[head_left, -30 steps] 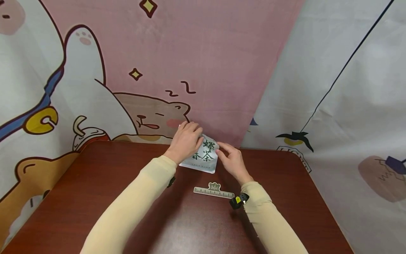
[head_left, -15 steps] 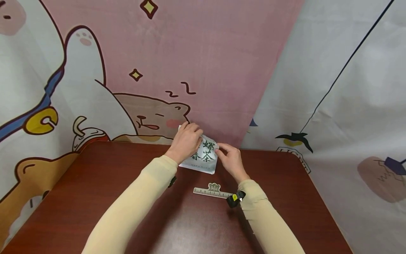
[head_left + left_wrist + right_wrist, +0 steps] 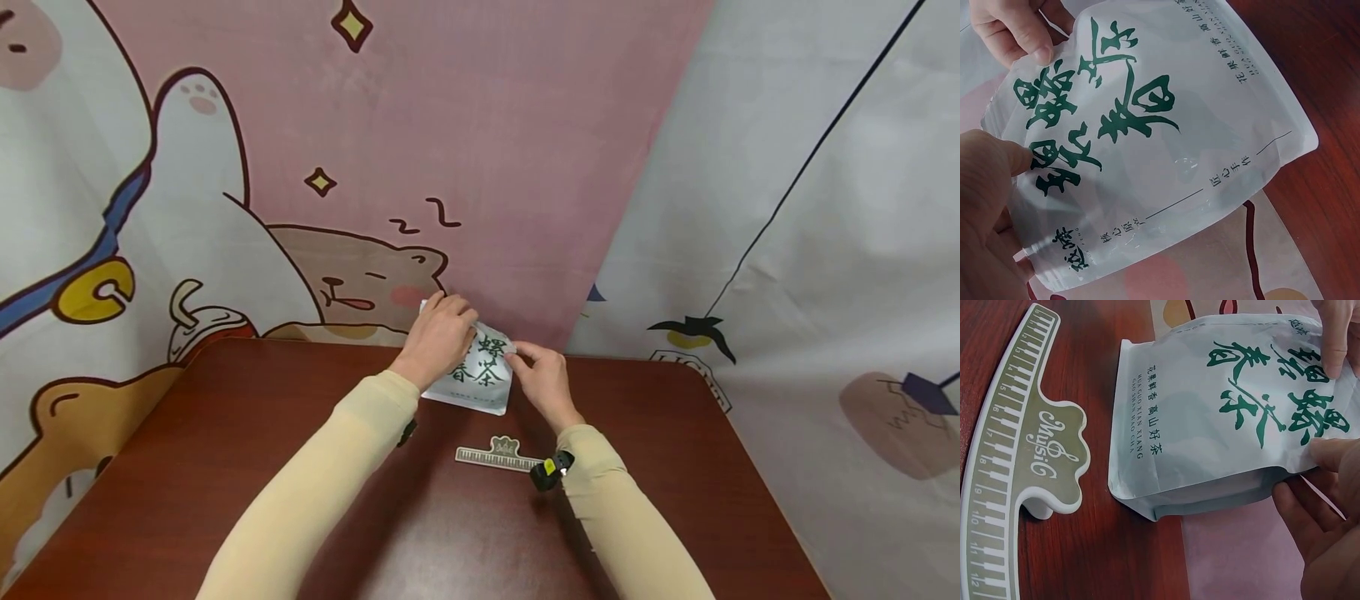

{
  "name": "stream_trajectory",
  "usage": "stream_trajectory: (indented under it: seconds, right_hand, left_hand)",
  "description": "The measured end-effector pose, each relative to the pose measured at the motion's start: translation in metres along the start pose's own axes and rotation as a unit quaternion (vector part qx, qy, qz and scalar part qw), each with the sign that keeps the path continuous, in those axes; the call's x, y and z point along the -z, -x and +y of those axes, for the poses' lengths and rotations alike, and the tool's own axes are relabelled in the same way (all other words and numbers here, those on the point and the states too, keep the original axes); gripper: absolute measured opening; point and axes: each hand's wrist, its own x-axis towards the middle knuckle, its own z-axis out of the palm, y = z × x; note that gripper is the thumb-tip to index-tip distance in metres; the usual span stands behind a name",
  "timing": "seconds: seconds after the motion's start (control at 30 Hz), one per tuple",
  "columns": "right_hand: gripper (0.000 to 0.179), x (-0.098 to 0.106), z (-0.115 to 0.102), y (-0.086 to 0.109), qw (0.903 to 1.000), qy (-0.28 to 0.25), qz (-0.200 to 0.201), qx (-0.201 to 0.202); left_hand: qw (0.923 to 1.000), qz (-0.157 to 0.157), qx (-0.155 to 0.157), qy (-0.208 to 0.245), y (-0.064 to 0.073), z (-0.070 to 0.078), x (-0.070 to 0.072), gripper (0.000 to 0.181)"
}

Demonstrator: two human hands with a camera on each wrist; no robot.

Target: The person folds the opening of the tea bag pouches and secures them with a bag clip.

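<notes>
A white tea bag (image 3: 471,392) with green Chinese characters stands near the far edge of the table. My left hand (image 3: 438,337) grips its upper left part, covering some of the print. At the upper right corner, my right hand (image 3: 546,379) pinches the edge between thumb and fingers. In the left wrist view, both hands hold the upper end of the tea bag (image 3: 1179,181), whose top edge looks flat. The right wrist view shows the bag's side (image 3: 1216,500) folded inward below my right thumb.
A clip (image 3: 495,457) with piano keys, a ruler scale and "Music" lettering lies on the brown table (image 3: 637,517), nearer to me than the bag. Behind the table hangs a cartoon-printed cloth (image 3: 525,167). My right wrist camera (image 3: 551,471) overlaps the clip's right end.
Both hands keep their hold on the tea bag. My right forearm and wrist have shifted slightly left, over the clip's end. The whole head view has moved a little.
</notes>
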Motion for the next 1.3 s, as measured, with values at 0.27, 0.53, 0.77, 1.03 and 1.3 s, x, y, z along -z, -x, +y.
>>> stream_trajectory:
  seconds: [0.27,0.53,0.77,1.03,1.3]
  right_hand:
    - [0.012,-0.003,0.0004,-0.0012,0.9998,0.008,0.019,-0.001]
    - [0.011,-0.0041,-0.002,-0.0021,0.9998,0.011,0.02,-0.001]
    - [0.012,-0.0063,-0.0006,-0.002,0.9995,0.017,0.024,0.011]
    - [0.012,-0.0076,-0.0005,-0.0017,0.9987,0.023,0.038,0.024]
    - [0.012,-0.0082,0.0,-0.0022,0.9987,0.028,0.038,0.021]
  left_hand:
    - [0.9998,0.018,-0.008,0.003,0.0003,-0.0003,-0.0007,0.011]
    - [0.9996,0.026,-0.013,0.002,-0.0006,-0.0016,-0.0027,0.009]
    - [0.9995,0.028,-0.013,0.002,-0.0002,-0.0014,-0.0034,0.008]
    - [0.999,0.04,-0.02,0.004,-0.0003,-0.0015,-0.0034,0.008]
    - [0.9987,0.045,-0.023,0.005,0.0007,-0.0015,-0.0029,0.007]
